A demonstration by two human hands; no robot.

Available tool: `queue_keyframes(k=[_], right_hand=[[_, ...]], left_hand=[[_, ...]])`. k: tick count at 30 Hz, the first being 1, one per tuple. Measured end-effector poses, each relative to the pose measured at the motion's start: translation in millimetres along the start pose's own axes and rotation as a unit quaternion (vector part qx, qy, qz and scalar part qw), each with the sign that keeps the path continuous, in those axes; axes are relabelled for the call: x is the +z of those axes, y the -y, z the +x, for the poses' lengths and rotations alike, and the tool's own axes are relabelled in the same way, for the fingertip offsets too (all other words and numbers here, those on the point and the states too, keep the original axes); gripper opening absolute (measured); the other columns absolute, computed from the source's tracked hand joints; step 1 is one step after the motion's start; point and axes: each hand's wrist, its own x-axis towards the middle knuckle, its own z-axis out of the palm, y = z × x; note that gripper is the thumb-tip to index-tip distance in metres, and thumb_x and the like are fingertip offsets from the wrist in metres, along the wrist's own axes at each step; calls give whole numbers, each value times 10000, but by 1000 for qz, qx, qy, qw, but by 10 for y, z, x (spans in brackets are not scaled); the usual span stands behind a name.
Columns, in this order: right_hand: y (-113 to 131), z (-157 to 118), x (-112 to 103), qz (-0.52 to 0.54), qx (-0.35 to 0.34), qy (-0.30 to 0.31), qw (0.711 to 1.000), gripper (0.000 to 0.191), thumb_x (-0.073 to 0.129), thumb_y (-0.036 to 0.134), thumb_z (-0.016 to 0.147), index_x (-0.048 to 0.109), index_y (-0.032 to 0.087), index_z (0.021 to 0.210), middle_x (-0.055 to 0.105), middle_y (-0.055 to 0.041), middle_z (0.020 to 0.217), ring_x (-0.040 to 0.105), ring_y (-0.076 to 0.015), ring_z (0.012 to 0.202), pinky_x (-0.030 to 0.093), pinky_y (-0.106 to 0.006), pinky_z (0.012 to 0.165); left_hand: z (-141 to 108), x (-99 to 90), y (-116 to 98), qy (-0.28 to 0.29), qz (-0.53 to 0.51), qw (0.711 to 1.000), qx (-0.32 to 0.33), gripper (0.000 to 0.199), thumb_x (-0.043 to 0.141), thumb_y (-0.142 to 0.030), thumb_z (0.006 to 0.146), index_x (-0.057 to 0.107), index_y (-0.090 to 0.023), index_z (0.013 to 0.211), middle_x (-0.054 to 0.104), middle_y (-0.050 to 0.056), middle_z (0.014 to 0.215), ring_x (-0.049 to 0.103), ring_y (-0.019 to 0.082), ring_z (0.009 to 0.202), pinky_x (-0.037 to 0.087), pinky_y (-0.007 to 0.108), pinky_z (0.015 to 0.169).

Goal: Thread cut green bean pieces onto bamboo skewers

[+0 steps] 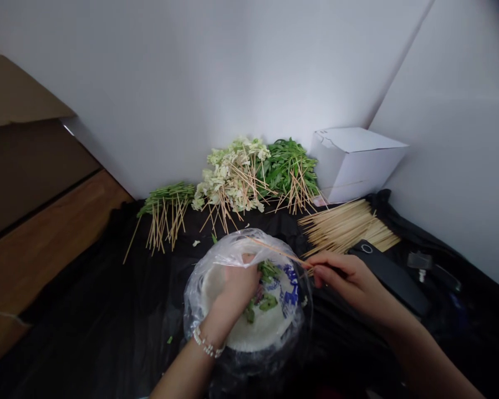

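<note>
My right hand pinches a thin bamboo skewer between thumb and fingers. The skewer points left over the rim of a clear plastic bag. My left hand, with a beaded bracelet at the wrist, reaches inside the bag; its fingertips are hidden, so what they hold cannot be made out. Pieces of green leafy vegetable lie in the bag beside that hand, over a whitish base. Blue printing shows on the bag's right side.
Skewered green stems, pale cabbage leaves and dark green leaves are piled by the wall. Loose bamboo skewers, a white box and a black phone are on the right. Black sheeting covers the surface.
</note>
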Motion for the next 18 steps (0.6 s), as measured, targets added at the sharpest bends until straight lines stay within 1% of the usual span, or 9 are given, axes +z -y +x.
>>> queue_keyframes(k=[2,4,8,10,12,14,16,18], right_hand=[[-18,-2,-5,-9,-13,18,1000,255,484,337,987,709,218,995,696,-10,778,626,-128,690,480,-222,649],[-30,6,-16,-17,-24,36,999,261,484,332,987,718,217,990,715,-21,825,638,-132,716,486,-224,663],[-42,22,-10,-19,-10,23,1000,269,478,338,989,717,214,989,707,-10,778,613,-120,647,473,-216,620],[-55,28,44,-18,-5,44,999,280,474,356,991,714,212,1006,721,-19,831,632,-130,694,476,-222,647],[-87,34,130,-22,-2,98,995,304,455,378,1000,710,214,1023,730,-22,889,652,-143,761,476,-230,689],[-145,41,217,-49,13,156,987,334,424,401,1012,709,227,1030,727,-11,863,653,-147,751,464,-237,692],[-219,47,279,-100,41,175,979,360,402,424,1015,712,241,1031,718,-8,802,654,-159,715,453,-247,671],[-292,49,308,-131,69,167,975,396,375,450,1018,714,248,1050,727,-22,818,669,-178,734,457,-260,683]], left_hand=[[-4,7,-12,1,1,1000,-2,153,571,-92,800,676,-147,896,718,175,940,698,352,873,524,441,747],[-22,0,-27,-3,2,1000,11,177,553,-73,798,683,-150,891,716,179,961,693,356,896,523,442,759],[-61,-12,-80,-16,-23,996,89,317,493,-25,789,687,-209,961,731,107,945,691,305,916,525,370,740],[-70,-22,-107,-4,-23,994,106,336,477,-23,796,682,-226,969,735,82,907,693,280,890,518,334,706],[-81,-55,-113,23,-11,995,97,282,490,-58,813,682,-225,934,732,80,870,694,275,852,510,323,672],[-100,-117,-84,54,8,996,71,217,512,-107,826,688,-216,891,730,94,887,696,280,816,508,334,661],[-121,-198,-17,76,27,995,51,179,535,-149,824,700,-201,871,727,119,957,696,286,805,512,357,681],[-137,-273,68,88,43,994,38,172,546,-174,825,714,-183,861,725,135,980,693,293,822,514,378,725]])
